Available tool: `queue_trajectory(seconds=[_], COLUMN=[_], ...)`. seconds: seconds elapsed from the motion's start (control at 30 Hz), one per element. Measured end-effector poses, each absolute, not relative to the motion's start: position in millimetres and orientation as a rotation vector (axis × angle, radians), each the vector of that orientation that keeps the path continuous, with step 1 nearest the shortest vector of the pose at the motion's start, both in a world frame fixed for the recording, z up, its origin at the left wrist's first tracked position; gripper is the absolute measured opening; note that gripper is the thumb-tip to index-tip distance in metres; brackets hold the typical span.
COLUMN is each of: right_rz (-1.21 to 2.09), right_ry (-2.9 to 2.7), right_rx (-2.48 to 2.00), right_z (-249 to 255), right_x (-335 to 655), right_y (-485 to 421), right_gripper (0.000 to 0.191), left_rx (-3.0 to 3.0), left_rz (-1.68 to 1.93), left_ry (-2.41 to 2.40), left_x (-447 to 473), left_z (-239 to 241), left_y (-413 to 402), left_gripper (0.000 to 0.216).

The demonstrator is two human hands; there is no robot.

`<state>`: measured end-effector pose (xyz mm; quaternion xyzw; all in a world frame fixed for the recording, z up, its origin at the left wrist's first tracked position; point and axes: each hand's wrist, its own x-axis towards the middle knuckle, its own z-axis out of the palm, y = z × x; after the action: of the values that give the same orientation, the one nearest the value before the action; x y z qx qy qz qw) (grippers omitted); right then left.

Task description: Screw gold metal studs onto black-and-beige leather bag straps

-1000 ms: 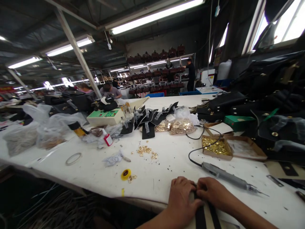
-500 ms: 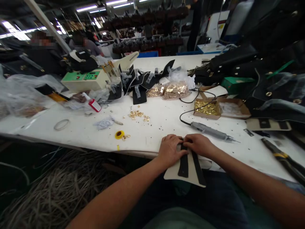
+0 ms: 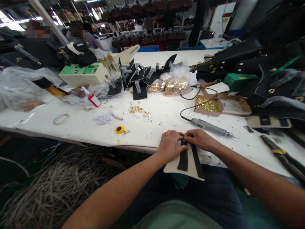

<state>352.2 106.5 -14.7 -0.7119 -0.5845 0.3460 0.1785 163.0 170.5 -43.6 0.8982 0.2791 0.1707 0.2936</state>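
Left hand (image 3: 170, 145) and right hand (image 3: 199, 140), fingers grasping one beige panel (image 3: 172, 167) bearing two black strips (image 3: 183, 159), which overhangs the desk's (image 3: 154, 131) near edge; bare desk lies just ahead.

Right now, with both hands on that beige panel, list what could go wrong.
The beige panel overhangs the table edge, pinned only at its top by the left hand and right hand; it could slip off. The electric screwdriver lies close by; a forearm could knock it.

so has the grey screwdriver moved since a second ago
No. The screwdriver lies just as before, close in front of the cardboard box of gold parts; only the camera tilted.
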Motion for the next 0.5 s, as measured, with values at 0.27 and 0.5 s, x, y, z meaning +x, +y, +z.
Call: queue_trajectory(seconds=[0.27,0.5], right_rz=[0.965,0.913], right_ry=[-1.715,-1.686], right_rx=[-1.944,-1.838], right_z=[-35.9,-60.8], right_x=[350.5,349.3], right_y=[104.9,100.8], right_gripper=[0.027,0.031], left_rx=[2.393,2.441], left_rz=[0.510,0.424], left_ry=[0.735,0.764], left_x=[155.9,155.8], left_z=[-52.8,-68.3], left_y=[164.8,168.5], left_gripper=[0.047,0.057])
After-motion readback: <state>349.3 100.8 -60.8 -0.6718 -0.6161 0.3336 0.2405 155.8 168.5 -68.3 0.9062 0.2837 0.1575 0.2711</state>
